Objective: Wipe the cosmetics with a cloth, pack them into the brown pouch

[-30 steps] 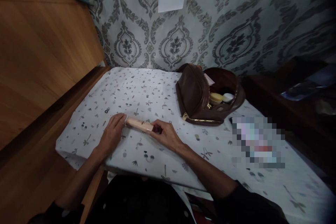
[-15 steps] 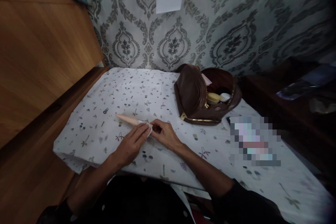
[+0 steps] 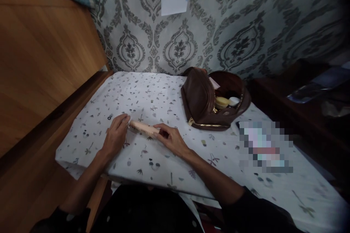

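Observation:
A slim peach-coloured tube (image 3: 144,127), which looks like a cosmetic tube, is held slantwise just over the patterned cloth. My right hand (image 3: 172,140) pinches its right end between thumb and fingers. At the tube's thin left end is my left hand (image 3: 117,134), its fingers closed together. A little white, like a thin wipe, shows at those fingertips; most of it is hidden by the hand. Behind and to the right stands a brown toiletry bag (image 3: 199,96), unzipped. Inside it are a yellow-lidded container (image 3: 222,102) and a white round lid (image 3: 234,101).
A white cloth with small plant prints (image 3: 142,91) covers the table. A blurred-out flat object (image 3: 264,147) lies at the right. The wooden cabinet (image 3: 49,40) borders the left side, and patterned wallpaper (image 3: 153,29) bearing a white paper (image 3: 174,2) is behind.
My left hand has slid left along the tube, from near its right end to its thin left end, taking the white piece along. My right hand keeps its hold in nearly the same place.

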`<state>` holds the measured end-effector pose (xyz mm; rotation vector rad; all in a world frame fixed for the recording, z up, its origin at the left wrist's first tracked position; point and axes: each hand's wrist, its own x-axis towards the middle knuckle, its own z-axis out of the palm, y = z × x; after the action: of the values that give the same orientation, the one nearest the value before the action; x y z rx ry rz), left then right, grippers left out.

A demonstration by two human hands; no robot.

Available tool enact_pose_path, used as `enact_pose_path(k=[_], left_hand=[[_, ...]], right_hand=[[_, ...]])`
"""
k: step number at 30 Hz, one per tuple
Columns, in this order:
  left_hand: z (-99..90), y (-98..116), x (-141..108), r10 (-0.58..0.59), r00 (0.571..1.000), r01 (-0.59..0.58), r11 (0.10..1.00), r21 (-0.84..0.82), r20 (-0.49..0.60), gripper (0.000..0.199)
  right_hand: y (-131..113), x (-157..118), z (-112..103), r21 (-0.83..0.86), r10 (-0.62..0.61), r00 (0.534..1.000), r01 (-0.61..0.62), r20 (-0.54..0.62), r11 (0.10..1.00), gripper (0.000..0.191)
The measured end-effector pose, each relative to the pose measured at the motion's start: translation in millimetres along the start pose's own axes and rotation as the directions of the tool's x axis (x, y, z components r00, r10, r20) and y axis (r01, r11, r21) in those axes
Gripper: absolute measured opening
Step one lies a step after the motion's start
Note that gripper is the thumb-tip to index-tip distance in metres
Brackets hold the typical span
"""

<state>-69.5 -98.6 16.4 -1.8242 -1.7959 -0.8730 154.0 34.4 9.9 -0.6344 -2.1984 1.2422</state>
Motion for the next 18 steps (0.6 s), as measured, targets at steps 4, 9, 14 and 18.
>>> enact_pose_path(k=[4,9,14,18], left_hand=[[7.7,49,1,0.122,0.992,-0.124,0.983,-0.137,-0.021,0.05],[17.3,79,-3,0.251,0.966,-0.234,0.95,-0.206,0.059,0.057],[18.3,36,3,0.109,0.993,-0.101,0.984,-0.148,0.047,0.045],[21.8,-1,9,-0.003,0.997,0.011,0.995,-0.095,0.076,0.037]], right_hand=[[-1,0,-3,0.018,0.005,1.0,-0.005,-0.012,1.0,0.031],[0,1,-5,0.053,-0.003,1.0,0.004,-0.016,0.999,0.032],[-2,2,-7,0.036,0.02,0.999,-0.021,0.025,0.999,0.029],[-3,3,-7,0.039,0.036,0.998,-0.038,0.044,0.999,0.028]])
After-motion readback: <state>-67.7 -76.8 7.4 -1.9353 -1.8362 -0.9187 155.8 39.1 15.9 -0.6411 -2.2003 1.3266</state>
